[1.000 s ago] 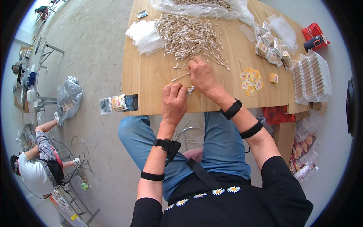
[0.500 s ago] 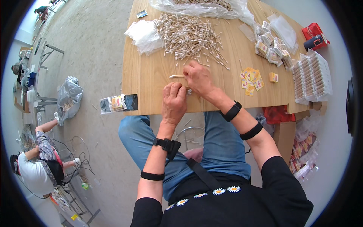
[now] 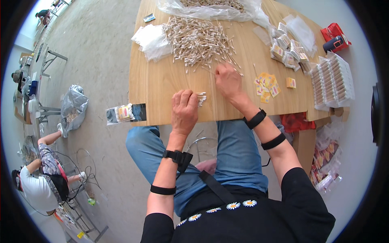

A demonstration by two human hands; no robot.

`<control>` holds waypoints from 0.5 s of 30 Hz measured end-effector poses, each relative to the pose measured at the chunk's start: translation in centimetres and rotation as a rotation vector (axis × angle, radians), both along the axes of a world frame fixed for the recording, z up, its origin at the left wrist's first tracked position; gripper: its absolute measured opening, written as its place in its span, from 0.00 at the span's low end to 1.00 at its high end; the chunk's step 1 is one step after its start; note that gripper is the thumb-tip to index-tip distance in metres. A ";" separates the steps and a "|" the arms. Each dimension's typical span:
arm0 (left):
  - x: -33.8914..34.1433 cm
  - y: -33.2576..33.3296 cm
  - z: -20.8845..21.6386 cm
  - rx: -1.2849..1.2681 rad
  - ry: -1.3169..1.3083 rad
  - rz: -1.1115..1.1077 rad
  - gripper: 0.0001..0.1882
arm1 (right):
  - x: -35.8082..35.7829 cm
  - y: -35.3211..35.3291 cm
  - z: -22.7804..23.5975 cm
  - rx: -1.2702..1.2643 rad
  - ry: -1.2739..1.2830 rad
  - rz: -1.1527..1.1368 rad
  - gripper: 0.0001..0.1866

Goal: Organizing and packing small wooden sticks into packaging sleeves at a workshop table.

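Near the desk's [image 3: 162, 81] front edge, left hand [image 3: 184, 108] lies knuckles-up, fingers curled around a small bundle of swabs [image 3: 201, 98] whose tips poke out toward the pile. Right hand [image 3: 228, 80] sits further in, at the near fringe of the loose swab pile [image 3: 198, 40], fingers bent down onto stray sticks; can't tell if it has pinched any. Yellow labels [image 3: 266, 84] lie right of the pile, packed boxes [image 3: 332, 79] beyond them, clear bags [image 3: 152, 38] left of the pile. Risks, as a guess: bundle is close to the front edge, so a loose grip could drop swabs to the floor; a sweeping right hand could drag extra sticks or scatter the pile toward the labels.
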State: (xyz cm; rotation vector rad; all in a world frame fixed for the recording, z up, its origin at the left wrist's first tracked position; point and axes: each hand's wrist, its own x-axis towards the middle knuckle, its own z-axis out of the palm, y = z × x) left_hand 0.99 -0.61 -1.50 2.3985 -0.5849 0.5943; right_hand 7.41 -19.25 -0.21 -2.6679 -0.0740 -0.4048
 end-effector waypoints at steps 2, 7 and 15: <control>-0.1 0.0 -0.2 -0.011 0.014 -0.003 0.11 | -1.2 0.5 0.0 -0.001 0.041 0.040 0.03; 0.0 -0.1 -0.4 0.002 -0.024 0.019 0.10 | -3.1 2.8 0.4 0.053 0.123 0.251 0.03; 0.0 -0.2 0.0 0.005 -0.016 -0.006 0.10 | -1.5 -0.9 -0.3 0.118 0.027 0.161 0.04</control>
